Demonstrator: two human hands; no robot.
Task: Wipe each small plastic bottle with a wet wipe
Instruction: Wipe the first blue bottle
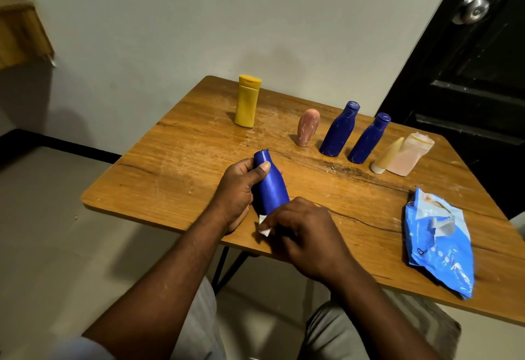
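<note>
My left hand [237, 192] grips a blue plastic bottle [271, 186] near its neck, holding it tilted just above the wooden table [181, 155]. At the bottle's base my right hand [306, 234] pinches a white wet wipe [264, 226], most of which is hidden under the fingers. Farther back stand a yellow bottle [247, 101], a pink bottle [307, 127], two blue bottles [339, 129] [368, 138], a cream cone-shaped bottle [387, 156] and a translucent pink bottle [410, 155].
A blue wet-wipe pack [440, 240] lies open on the right of the table. A black door with a metal knob [471, 8] is behind on the right. A wooden shelf [20, 32] hangs on the wall at the left. The table's front edge is by my knees.
</note>
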